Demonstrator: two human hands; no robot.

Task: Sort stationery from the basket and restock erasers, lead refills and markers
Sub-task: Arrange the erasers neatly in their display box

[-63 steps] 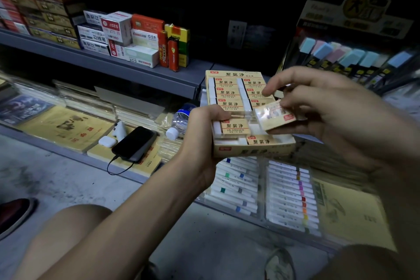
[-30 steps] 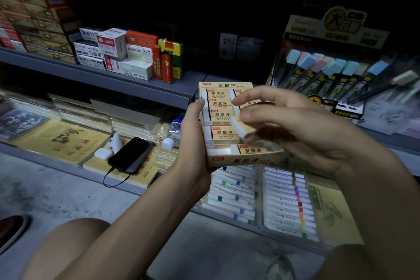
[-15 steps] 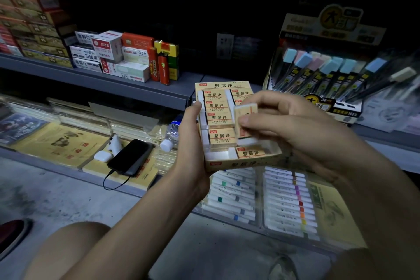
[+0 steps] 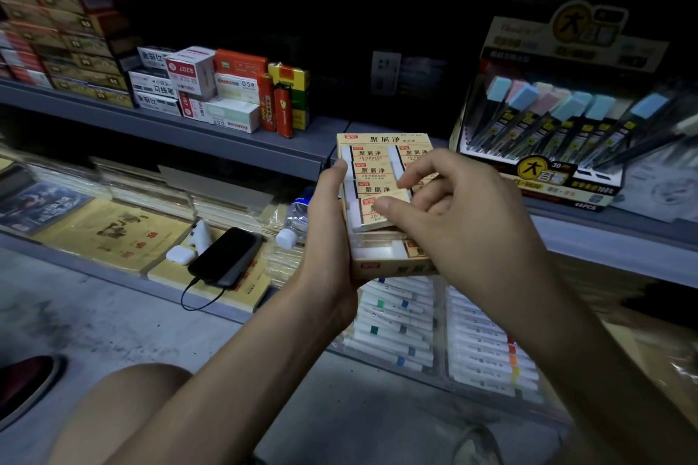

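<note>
Shelving (image 4: 234, 142) behind — eraser box (image 4: 381, 140), seemingly part-full, eraser (image 4: 368, 213) atop.

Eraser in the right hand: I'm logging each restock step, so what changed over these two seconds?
The right hand carried the loose eraser from the right edge of the eraser box leftward and down into the left column, fingers pinching it throughout. The left hand kept gripping the box; the phone stayed put.
</note>
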